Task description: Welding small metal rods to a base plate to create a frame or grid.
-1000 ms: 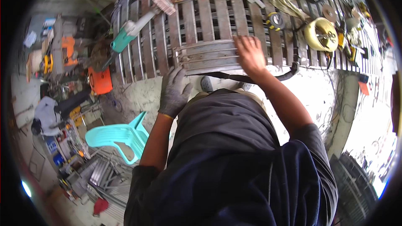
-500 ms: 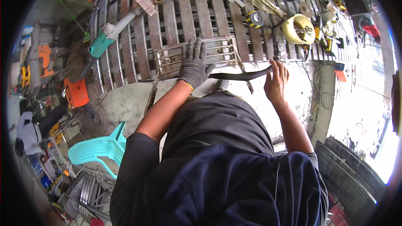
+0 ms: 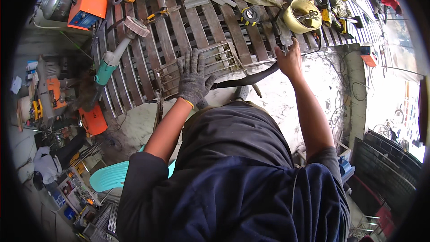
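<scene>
One orange box-shaped machine (image 3: 89,6), at the far left end of the slatted worktop (image 3: 234,31).

One long-necked power tool (image 3: 106,68), teal body, round brush-like head, lying across the slats.

One pair of pliers (image 3: 156,15), yellow and black handles, behind the frame.

One barred metal frame (image 3: 220,56), rectangular, with thin parallel rods, lying at the worktop's front edge; slim legs hang below its two ends. Handling, as judged: stiff, moderately light for its open build, not fragile, though the rods look smooth enough to slide under a bare palm. Best holds: the outer rim at either short end, or a leg close to its joint; single thin rods offer a poorer grip.

One left hand (image 3: 192,79), in a grey knitted glove, flat on the frame's bars, fingers extended and slightly parted, thumb out to the right; nothing pinched. The knit should add friction.

One tape measure (image 3: 250,16), black and yellow, beyond the frame.

One black sleeved hose (image 3: 248,79), curving in front of the frame; presumably flexible.

One right hand (image 3: 291,60), bare, beside the hose's right end, index finger raised; whether the other fingers close on it cannot be told.

One pale yellow bucket (image 3: 295,23), holding scissors-like tools.
</scene>
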Demonstrator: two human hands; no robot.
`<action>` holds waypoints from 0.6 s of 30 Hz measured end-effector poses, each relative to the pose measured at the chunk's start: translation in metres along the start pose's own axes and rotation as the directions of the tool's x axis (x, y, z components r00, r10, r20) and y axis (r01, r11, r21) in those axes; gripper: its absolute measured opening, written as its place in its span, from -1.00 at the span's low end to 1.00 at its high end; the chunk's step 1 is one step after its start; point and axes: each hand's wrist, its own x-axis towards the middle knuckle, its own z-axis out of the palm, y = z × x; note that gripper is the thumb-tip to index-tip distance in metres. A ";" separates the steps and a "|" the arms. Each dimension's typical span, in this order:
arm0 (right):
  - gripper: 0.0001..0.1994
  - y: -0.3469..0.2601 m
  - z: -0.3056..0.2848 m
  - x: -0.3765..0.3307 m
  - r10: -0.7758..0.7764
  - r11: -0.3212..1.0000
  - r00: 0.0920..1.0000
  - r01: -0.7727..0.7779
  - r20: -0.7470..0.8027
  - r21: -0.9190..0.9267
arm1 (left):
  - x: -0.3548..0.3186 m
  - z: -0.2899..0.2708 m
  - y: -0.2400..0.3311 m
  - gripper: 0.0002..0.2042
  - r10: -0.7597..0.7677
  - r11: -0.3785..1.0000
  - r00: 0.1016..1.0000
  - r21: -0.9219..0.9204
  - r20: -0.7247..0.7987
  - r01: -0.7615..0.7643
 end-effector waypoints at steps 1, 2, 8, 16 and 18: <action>-0.12 0.006 0.007 0.012 0.030 0.999 0.999 -0.031 0.046 0.033 | -0.006 -0.007 0.005 -0.13 0.024 0.999 0.999 -0.038 -0.029 -0.025; -0.07 0.002 0.013 0.021 0.092 0.995 0.993 -0.094 0.070 0.030 | -0.013 -0.014 0.008 -0.14 0.038 0.996 0.997 -0.072 -0.060 -0.042; -0.24 0.049 0.068 0.079 0.306 0.945 0.890 -0.328 0.337 0.008 | -0.074 -0.042 0.012 -0.25 -0.019 0.998 0.996 -0.055 -0.088 0.014; -0.29 0.002 0.014 0.006 0.067 0.962 0.974 -0.006 -0.217 0.273 | -0.151 -0.059 0.025 -0.34 -0.349 0.934 0.914 -0.149 -0.205 0.324; -0.43 -0.016 0.001 -0.011 -0.041 0.780 0.999 0.038 -0.009 0.625 | -0.177 -0.061 0.023 -0.34 -0.376 0.924 0.881 -0.188 -0.288 0.334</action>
